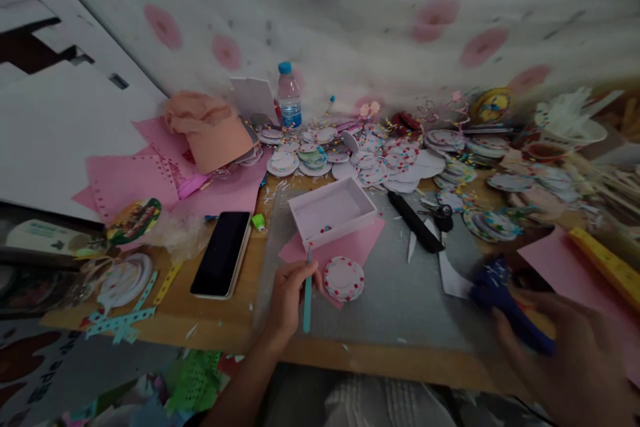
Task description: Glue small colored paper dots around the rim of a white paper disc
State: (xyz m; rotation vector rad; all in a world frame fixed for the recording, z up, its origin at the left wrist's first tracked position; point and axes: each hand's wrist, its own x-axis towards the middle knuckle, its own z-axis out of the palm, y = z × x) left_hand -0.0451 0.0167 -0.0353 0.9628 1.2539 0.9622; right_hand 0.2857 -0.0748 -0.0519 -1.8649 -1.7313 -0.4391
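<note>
My left hand [291, 293] pinches a thin teal stick [307, 300] upright between thumb and fingers, just in front of a white open box [334, 210]. A round white paper disc with red dots around its rim [344, 278] lies right beside it, on a pink sheet [367, 245]. At the lower right, my right hand [565, 347] is blurred and lies at a dark blue tool [507, 303]; whether its fingers close on the tool cannot be made out. The box holds a few tiny coloured bits.
Piles of decorated paper discs [370, 160] line the back, near a water bottle [289, 97]. A phone [223, 253] lies left of the grey mat [400, 320]. A black cutter [415, 221] and scissors [443, 217] are right of the box. A peach cap [213, 137] sits back left.
</note>
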